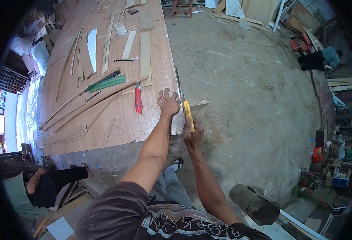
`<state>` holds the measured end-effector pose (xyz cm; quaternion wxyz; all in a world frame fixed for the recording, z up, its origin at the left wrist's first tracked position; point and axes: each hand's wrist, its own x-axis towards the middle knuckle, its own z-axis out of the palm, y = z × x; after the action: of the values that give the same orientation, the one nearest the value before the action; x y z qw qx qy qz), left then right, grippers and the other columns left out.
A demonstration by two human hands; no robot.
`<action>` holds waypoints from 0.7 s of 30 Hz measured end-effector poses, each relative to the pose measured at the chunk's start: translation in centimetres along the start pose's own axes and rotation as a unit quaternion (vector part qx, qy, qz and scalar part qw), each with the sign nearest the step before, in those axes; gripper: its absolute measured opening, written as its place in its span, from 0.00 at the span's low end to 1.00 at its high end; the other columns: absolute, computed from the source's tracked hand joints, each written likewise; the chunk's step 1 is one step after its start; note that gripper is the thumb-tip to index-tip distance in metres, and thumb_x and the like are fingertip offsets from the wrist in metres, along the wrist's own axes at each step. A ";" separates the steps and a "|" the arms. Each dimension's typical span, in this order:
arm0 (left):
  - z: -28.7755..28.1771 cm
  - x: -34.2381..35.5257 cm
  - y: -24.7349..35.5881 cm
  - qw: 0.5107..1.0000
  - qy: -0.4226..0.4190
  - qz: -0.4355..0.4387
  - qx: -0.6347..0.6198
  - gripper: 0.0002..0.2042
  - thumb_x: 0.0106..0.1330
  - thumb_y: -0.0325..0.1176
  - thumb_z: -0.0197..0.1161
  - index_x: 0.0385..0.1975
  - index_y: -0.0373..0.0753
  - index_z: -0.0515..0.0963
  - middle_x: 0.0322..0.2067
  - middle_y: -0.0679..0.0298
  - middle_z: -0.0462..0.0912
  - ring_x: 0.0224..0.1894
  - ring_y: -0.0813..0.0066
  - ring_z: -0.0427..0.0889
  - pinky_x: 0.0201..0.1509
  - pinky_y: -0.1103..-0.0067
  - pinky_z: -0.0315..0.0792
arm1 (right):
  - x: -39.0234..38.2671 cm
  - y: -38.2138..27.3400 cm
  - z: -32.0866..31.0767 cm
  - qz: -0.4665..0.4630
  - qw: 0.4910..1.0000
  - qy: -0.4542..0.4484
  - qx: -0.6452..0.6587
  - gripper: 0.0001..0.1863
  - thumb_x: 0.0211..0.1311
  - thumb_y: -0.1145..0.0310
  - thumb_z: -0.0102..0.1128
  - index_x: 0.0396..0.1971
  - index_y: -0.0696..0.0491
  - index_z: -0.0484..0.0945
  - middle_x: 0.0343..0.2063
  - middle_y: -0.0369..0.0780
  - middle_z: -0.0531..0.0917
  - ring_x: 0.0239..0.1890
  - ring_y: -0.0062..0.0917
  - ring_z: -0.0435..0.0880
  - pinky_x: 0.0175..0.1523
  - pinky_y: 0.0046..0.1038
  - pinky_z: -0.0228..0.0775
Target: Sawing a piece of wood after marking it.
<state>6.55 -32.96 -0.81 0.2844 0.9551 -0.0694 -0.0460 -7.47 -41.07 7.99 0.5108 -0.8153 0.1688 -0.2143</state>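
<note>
My left hand point(169, 105) lies at the right edge of the table point(124, 120), its bent fingers spread over a thin wood strip point(200, 105). The strip's outer end sticks out past the edge, over the floor. My right hand point(193, 135) is closed round the yellow handle of a handsaw point(187, 114). Its narrow blade points away from me along the table edge, close beside my left thumb and across the strip. The cut itself is too small to make out. Left of my left hand, a red utility knife point(138, 100) rests on the tabletop.
Several wood strips point(104, 102), a green tool or case point(107, 83), a pencil point(123, 60) and a white strip point(92, 46) lie across the table. A person point(44, 188) sits at lower left; another person point(324, 59) bends at far right. A dark cylinder point(256, 204) stands near my right elbow.
</note>
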 end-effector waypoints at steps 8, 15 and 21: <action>-0.6 0.5 -5.3 0.988 0.134 -0.078 0.001 0.15 0.63 0.45 0.53 0.47 0.51 0.76 0.65 0.52 0.56 0.69 0.45 0.47 0.67 0.49 0.44 | -3.5 -3.9 0.1 -0.009 0.997 -0.074 0.038 0.11 0.66 0.68 0.52 0.29 0.61 0.76 0.21 0.46 0.80 0.25 0.34 0.81 0.30 0.33 0.69; 0.4 -0.2 0.7 0.999 0.049 -0.006 0.006 0.13 0.60 0.42 0.55 0.43 0.48 0.75 0.59 0.54 0.58 0.66 0.46 0.48 0.61 0.48 0.47 | -11.1 -0.6 -8.3 0.038 0.998 -0.031 -0.043 0.13 0.65 0.66 0.54 0.24 0.60 0.76 0.13 0.37 0.71 0.16 0.21 0.70 0.23 0.28 0.61; -0.3 0.5 0.7 1.000 0.020 -0.019 0.009 0.13 0.60 0.44 0.56 0.42 0.48 0.74 0.59 0.53 0.58 0.66 0.46 0.47 0.62 0.48 0.45 | -12.9 -3.1 -13.3 0.067 0.997 -0.009 -0.043 0.14 0.66 0.64 0.53 0.26 0.59 0.77 0.14 0.34 0.72 0.17 0.16 0.70 0.22 0.23 0.60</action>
<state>6.99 -33.40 -0.20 0.2766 0.9594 -0.0459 -0.0314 -25.18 -43.49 13.68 0.4899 -0.8252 0.2278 -0.1650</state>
